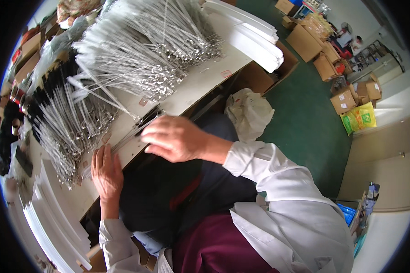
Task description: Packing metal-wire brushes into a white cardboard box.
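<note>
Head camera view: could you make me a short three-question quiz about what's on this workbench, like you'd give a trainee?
1. True or false: the right hand rests on a small bundle of metal skewers at the table edge.
2. What lies beyond the hands? A) piled skewers B) folded towels C) glass jars
3. Fill in: the left hand lies flat, palm ____, on the table.

Key: 1 true; 2 A; 3 down.

Brown cartons [344, 100] on floor; yellow bags [360, 119] beside.
</note>
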Action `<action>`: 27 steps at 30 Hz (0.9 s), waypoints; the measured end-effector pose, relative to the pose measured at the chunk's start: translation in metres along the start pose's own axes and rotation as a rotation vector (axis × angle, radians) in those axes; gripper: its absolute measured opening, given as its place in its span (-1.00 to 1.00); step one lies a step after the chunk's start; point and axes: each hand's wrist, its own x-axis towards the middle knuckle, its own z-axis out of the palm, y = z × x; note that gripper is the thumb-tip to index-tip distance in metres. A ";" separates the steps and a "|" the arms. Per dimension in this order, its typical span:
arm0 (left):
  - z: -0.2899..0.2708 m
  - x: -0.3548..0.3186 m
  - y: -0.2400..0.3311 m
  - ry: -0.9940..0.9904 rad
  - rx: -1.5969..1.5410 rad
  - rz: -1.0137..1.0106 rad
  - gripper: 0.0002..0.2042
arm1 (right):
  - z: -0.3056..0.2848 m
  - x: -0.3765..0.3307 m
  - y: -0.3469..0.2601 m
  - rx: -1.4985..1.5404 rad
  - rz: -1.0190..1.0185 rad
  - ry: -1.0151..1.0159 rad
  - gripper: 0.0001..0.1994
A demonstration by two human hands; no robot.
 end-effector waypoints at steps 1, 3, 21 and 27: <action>0.002 -0.001 -0.001 0.005 -0.003 0.001 -0.62 | -0.029 -0.001 0.005 -0.169 -0.002 0.059 -0.86; 0.003 -0.003 -0.002 0.003 0.002 0.000 -0.61 | -0.084 -0.019 0.043 -0.397 0.095 0.201 -0.93; 0.003 -0.005 -0.005 -0.020 0.039 0.007 -0.61 | -0.258 -0.101 0.192 -1.253 0.700 -0.148 -0.38; 0.002 -0.004 -0.003 -0.019 0.029 0.000 -0.61 | -0.259 -0.099 0.189 -1.199 0.676 -0.040 -0.44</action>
